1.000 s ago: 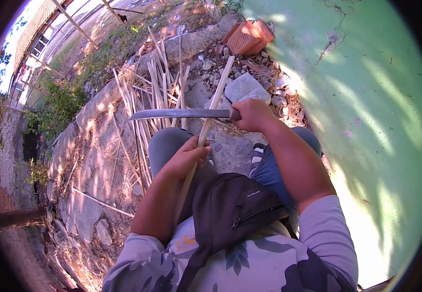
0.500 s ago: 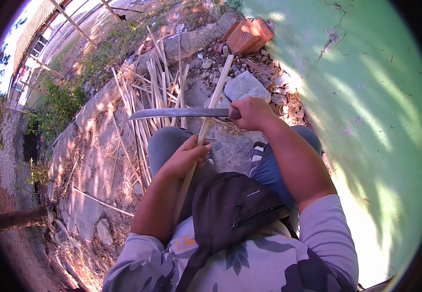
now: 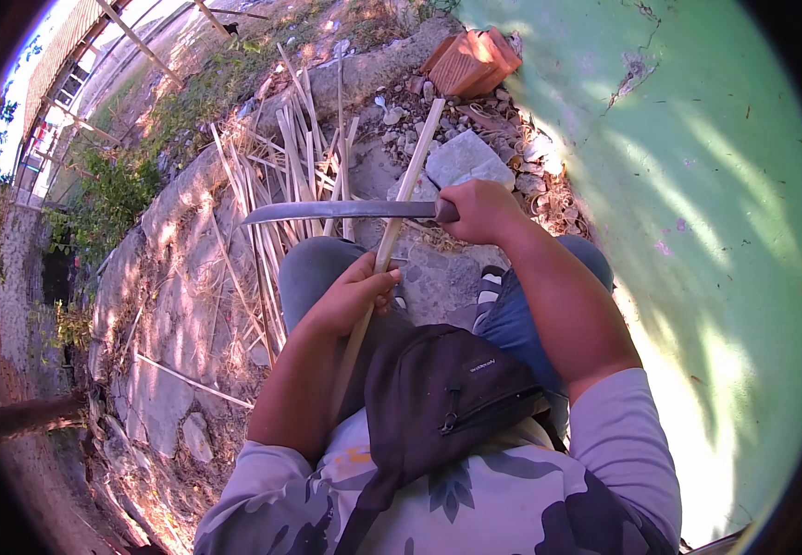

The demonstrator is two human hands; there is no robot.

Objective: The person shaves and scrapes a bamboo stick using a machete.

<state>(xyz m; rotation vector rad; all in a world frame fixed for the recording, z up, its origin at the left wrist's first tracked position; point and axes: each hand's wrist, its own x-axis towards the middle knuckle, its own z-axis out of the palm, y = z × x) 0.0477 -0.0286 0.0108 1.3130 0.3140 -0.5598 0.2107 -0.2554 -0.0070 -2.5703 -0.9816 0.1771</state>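
My left hand [image 3: 360,289] is closed round a pale bamboo strip [image 3: 416,162], which slants up and away from under my left forearm. A machete [image 3: 345,211] with a long grey blade lies across the strip above that hand, its tip pointing left. My right hand [image 3: 481,213] is wrapped round the machete's dark handle [image 3: 447,211]. The blade appears to touch the strip; the exact contact cannot be made out. Beyond my left knee, a heap of split bamboo strips [image 3: 304,166] rests on the ground.
A pale stone block [image 3: 470,161] sits past my right hand, with orange bricks [image 3: 473,65] behind it. The green wall [image 3: 697,231] runs along the right. A black bag [image 3: 456,388] lies on my lap. One loose strip [image 3: 195,381] is on the rocky ground at left.
The machete and both hands have shifted up very slightly in view. Both grips stay the same, and the blade still crosses the bamboo strip.
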